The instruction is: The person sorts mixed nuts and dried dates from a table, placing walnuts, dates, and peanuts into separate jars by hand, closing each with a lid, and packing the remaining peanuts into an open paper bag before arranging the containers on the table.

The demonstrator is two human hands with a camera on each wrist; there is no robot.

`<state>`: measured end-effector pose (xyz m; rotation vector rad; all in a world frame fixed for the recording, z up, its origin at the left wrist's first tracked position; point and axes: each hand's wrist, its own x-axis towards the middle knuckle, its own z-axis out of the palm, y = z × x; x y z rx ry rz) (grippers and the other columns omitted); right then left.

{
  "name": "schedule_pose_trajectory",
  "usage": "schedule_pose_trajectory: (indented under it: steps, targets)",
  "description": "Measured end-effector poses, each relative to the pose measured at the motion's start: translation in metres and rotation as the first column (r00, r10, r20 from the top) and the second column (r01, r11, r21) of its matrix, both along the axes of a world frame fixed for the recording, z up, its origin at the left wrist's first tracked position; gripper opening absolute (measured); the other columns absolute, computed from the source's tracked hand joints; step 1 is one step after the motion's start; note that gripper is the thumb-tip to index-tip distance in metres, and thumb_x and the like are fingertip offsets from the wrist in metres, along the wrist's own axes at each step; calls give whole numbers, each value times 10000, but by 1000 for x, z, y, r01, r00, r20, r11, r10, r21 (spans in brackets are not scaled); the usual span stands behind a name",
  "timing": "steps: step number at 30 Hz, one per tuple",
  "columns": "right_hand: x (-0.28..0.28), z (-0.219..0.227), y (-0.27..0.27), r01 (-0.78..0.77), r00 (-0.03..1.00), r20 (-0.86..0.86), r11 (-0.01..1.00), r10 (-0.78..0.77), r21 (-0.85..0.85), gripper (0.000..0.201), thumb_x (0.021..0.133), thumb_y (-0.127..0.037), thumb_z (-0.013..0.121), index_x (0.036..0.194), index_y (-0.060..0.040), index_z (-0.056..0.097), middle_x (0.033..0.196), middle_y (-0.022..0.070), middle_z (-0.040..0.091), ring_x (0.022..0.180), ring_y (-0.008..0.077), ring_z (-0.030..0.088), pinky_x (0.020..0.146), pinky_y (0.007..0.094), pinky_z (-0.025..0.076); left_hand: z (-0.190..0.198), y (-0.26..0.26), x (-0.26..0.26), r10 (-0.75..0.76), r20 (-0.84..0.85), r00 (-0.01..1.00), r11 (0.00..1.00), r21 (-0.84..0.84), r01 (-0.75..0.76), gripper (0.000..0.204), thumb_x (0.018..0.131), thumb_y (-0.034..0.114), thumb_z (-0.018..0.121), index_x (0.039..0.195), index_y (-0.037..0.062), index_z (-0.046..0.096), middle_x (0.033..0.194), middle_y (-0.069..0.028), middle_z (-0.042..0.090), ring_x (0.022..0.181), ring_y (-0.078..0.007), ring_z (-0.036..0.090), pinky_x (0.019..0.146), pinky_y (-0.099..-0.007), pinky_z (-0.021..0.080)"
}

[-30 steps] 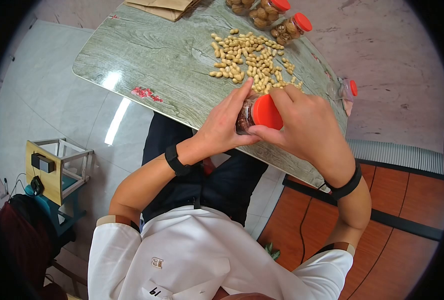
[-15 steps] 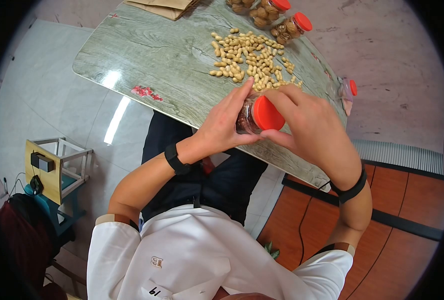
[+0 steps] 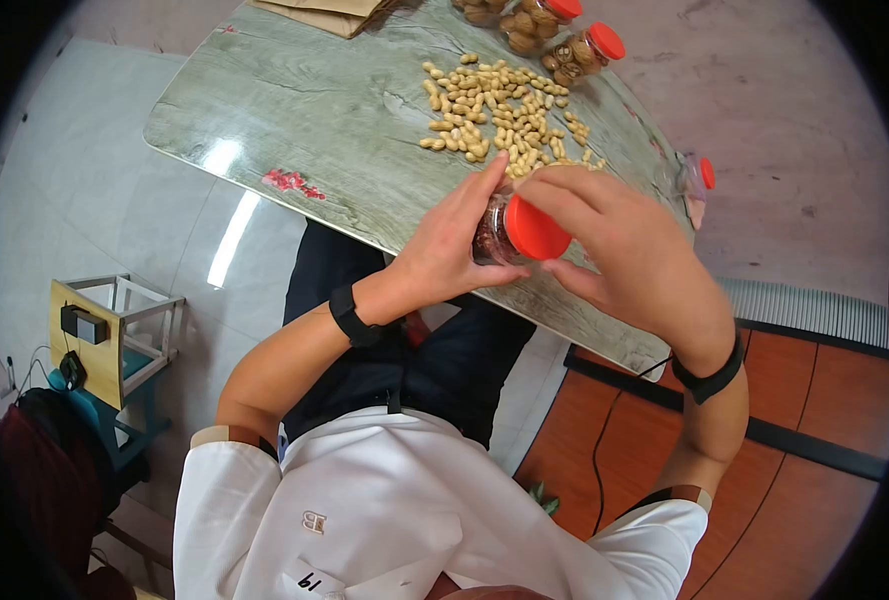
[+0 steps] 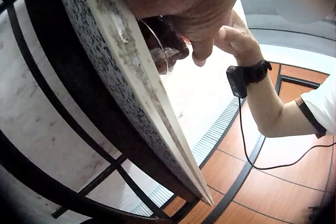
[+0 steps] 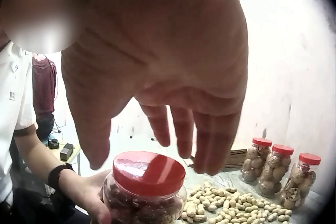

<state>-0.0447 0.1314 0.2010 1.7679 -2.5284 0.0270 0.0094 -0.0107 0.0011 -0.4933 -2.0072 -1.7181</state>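
Observation:
A clear jar with dark contents (image 5: pixel 142 207) and a red lid (image 3: pixel 537 228) is tilted over the table's near edge. The left hand (image 3: pixel 449 240) grips the jar's side, thumb on one side and fingers on the other. Beside the lid, the right hand (image 3: pixel 629 255) has its fingers extended and spread from the thumb. In the right wrist view, the right hand (image 5: pixel 168 66) is above the lid with a gap between them. The lid sits on the jar. Unshelled peanuts (image 3: pixel 514 115) lie scattered on the table just beyond the hands.
Several red-lidded jars of walnuts (image 3: pixel 576 58) stand at the table's far side. A brown paper bag (image 3: pixel 329 15) lies at the far left. Another red-lidded clear container (image 3: pixel 697 178) is at the right edge of the marbled table (image 3: pixel 264 110). A cable runs from the right wrist.
The right hand has come off the red lid, its fingers loosening and moving slightly right. The left hand and the jar have stayed nearly still.

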Motion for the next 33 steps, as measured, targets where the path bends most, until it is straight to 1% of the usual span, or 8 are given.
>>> schedule_pose_trajectory:
  steps: [2,5,10,14,16,22,28,33]
  targets:
    - [4,2,-6,6,1000,11,998,-7,66,636,758,-413,866,1244,-63,653,1079,104,697,945,321,711,763,412,578,-1,1,-1,-7,2,1000,1000,9,7,1228,680,248,950,1626,5,206,1365,-227,572,1247,-400,588,1042,-442,493]
    - [10,8,-19,387,896,-23,756,-442,528,670,730,-251,885,1324,-77,629,1259,126,654,1116,321,674,894,412,572,-2,0,-2,-25,0,1000,1000,2,25,1232,680,255,953,1626,2,206,1368,-227,570,1251,-402,587,1046,-445,491]
    - [4,0,-4,20,999,43,998,-17,-53,527,782,-390,832,1143,-62,631,923,99,662,818,316,702,706,420,574,3,0,-1,46,-32,998,998,-34,-47,1219,679,247,954,1615,-19,219,1377,-231,566,1258,-405,584,1044,-445,496]
    - [6,-6,-3,20,999,31,998,-22,52,678,759,-369,862,1313,-66,615,1107,121,681,929,333,699,768,411,575,2,-1,-1,10,-16,1000,999,-47,-11,1221,675,256,958,1611,-25,226,1399,-244,551,1263,-410,587,1031,-446,509]
    - [12,1,-12,356,912,27,824,-409,441,702,720,-245,881,1339,-73,599,1238,132,648,1043,338,684,855,416,573,0,-1,-1,-25,40,999,999,-28,26,1242,662,261,968,1614,-27,223,1416,-253,539,1264,-410,596,1023,-447,519]
    - [2,-15,10,-16,1000,14,984,19,-180,565,753,-398,849,1153,-59,636,969,106,665,807,294,712,678,384,573,1,0,-1,52,-24,998,994,-93,-54,1257,650,238,971,1621,-17,215,1410,-248,547,1261,-405,603,1028,-449,521]
    - [7,-10,11,257,964,19,953,-264,157,577,754,-306,857,1224,-67,623,1076,103,656,923,298,696,757,411,572,-8,1,-2,-44,62,997,999,-2,44,1278,640,238,977,1628,-6,203,1448,-243,519,1286,-392,590,1034,-444,520]
    - [4,-17,16,48,999,23,988,-45,-147,614,719,-349,879,1204,-66,632,1049,87,669,894,287,702,731,406,572,-1,0,-2,23,-16,1000,996,-88,-24,1288,634,245,981,1628,-8,201,1443,-231,519,1280,-386,593,1035,-439,518]
